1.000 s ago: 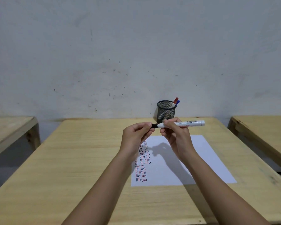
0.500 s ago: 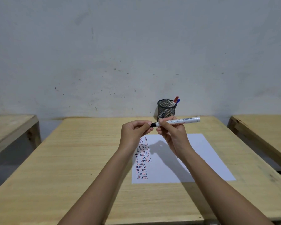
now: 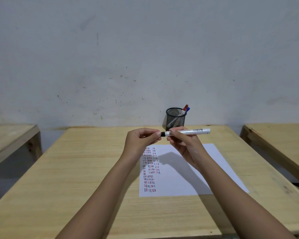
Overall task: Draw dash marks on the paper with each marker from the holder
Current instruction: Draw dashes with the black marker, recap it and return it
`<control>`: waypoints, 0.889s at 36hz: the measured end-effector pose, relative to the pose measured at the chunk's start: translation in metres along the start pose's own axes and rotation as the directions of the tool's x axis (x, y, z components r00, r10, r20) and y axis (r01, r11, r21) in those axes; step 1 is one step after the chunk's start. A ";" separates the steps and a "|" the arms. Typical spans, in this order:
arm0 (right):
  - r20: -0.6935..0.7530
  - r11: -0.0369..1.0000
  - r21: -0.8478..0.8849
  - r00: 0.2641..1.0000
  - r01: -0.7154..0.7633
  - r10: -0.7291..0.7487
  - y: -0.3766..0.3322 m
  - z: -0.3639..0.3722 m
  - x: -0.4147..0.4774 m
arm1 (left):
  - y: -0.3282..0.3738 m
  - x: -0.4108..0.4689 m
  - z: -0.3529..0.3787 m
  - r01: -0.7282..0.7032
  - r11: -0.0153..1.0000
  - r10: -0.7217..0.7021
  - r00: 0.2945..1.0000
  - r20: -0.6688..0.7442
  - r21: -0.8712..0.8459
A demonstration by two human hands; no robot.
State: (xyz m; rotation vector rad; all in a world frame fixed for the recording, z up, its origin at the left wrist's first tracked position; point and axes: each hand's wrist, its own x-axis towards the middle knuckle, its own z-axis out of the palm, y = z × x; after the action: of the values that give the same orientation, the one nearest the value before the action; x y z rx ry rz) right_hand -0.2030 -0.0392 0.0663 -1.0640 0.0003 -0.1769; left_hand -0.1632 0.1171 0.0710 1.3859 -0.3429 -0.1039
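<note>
Marker point(image 3: 188, 131) cap end hidden in left hand point(image 3: 141, 140) fingers, tip unseen

Marker point(image 3: 188, 131) tipped from level to slightly raised at its right end, then levelled again, drifting a little toward the left hand point(image 3: 140, 140). Black cap end point(image 3: 162, 134) now almost swallowed by left fingertips point(image 3: 156, 134), less of it showing than a second ago. Right hand point(image 3: 183, 144) shifted slightly leftward with it.

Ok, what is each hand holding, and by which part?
Right hand holds the white marker by its barrel near the black cap end; left hand pinches that cap.
</note>
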 end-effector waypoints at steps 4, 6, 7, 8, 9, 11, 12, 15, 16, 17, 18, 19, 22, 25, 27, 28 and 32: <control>0.007 0.995 0.099 1.000 -0.029 0.029 -0.006 -0.013 -0.001 | 0.008 0.005 -0.009 0.007 0.998 -0.010 0.999 -0.047 -0.057; -0.003 0.996 0.093 1.000 -0.007 0.007 -0.011 -0.021 -0.001 | 0.013 0.008 -0.015 0.017 0.996 -0.022 0.998 -0.056 -0.085; 0.004 0.999 0.054 1.000 -0.001 0.001 -0.013 -0.024 -0.001 | 0.015 0.010 -0.018 0.017 0.996 -0.021 0.998 -0.054 -0.083; 0.023 1.000 0.000 1.000 0.002 -0.002 -0.014 -0.027 -0.002 | 0.018 0.011 -0.019 0.014 0.997 -0.018 0.999 -0.051 -0.076; 0.050 0.998 -0.061 0.999 0.001 0.002 -0.015 -0.030 -0.002 | 0.020 0.013 -0.020 0.010 0.997 -0.013 0.999 -0.050 -0.073; 0.126 0.971 -0.239 0.992 0.010 0.021 -0.015 -0.033 -0.002 | 0.023 0.015 -0.018 -0.005 0.998 0.001 0.999 -0.053 -0.068; 0.161 0.931 -0.364 0.986 0.028 0.033 -0.016 -0.034 -0.002 | 0.025 0.016 -0.016 -0.014 0.998 0.011 0.999 -0.053 -0.058; 0.200 0.771 -0.630 0.979 0.092 0.047 -0.016 -0.029 0.001 | 0.026 0.020 -0.006 -0.053 0.999 0.053 0.998 -0.040 0.001; 0.206 0.745 -0.659 0.977 0.101 0.049 -0.015 -0.025 0.003 | 0.027 0.020 -0.002 -0.067 0.997 0.068 0.997 -0.031 0.030; 0.215 0.724 -0.681 0.975 0.112 0.052 -0.014 -0.022 0.004 | 0.027 0.022 0.002 -0.080 0.995 0.081 0.997 -0.016 0.063; 0.229 0.702 -0.701 0.972 0.128 0.051 -0.013 -0.018 0.005 | 0.028 0.023 0.006 -0.091 0.991 0.092 0.996 0.002 0.097; 0.240 0.682 -0.717 0.970 0.146 0.045 -0.012 -0.015 0.006 | 0.029 0.024 0.009 -0.105 0.986 0.103 0.994 0.024 0.128; 0.248 0.682 -0.710 0.969 0.176 0.007 -0.014 -0.010 0.010 | 0.031 0.030 0.018 -0.143 0.967 0.127 0.988 0.088 0.212; 0.237 0.684 -0.705 0.971 0.189 -0.025 -0.018 -0.011 0.016 | 0.031 0.037 0.022 -0.165 0.953 0.138 0.983 0.120 0.255; 0.227 0.666 -0.723 0.974 0.185 -0.024 -0.021 -0.016 0.021 | 0.030 0.044 0.024 -0.182 0.942 0.149 0.980 0.132 0.283; 0.222 0.661 -0.729 0.975 0.180 -0.021 -0.022 -0.018 0.024 | 0.030 0.048 0.025 -0.188 0.936 0.151 0.978 0.141 0.297; 0.202 0.638 -0.750 0.979 0.173 -0.029 -0.034 -0.026 0.040 | 0.032 0.070 0.034 -0.195 0.927 0.142 0.973 0.183 0.321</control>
State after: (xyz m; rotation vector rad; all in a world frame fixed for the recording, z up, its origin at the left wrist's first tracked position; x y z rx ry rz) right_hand -0.1706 -0.0832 0.0866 -1.9495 -0.1566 -0.1905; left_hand -0.1110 0.0722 0.1189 1.6850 -0.6338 -0.0106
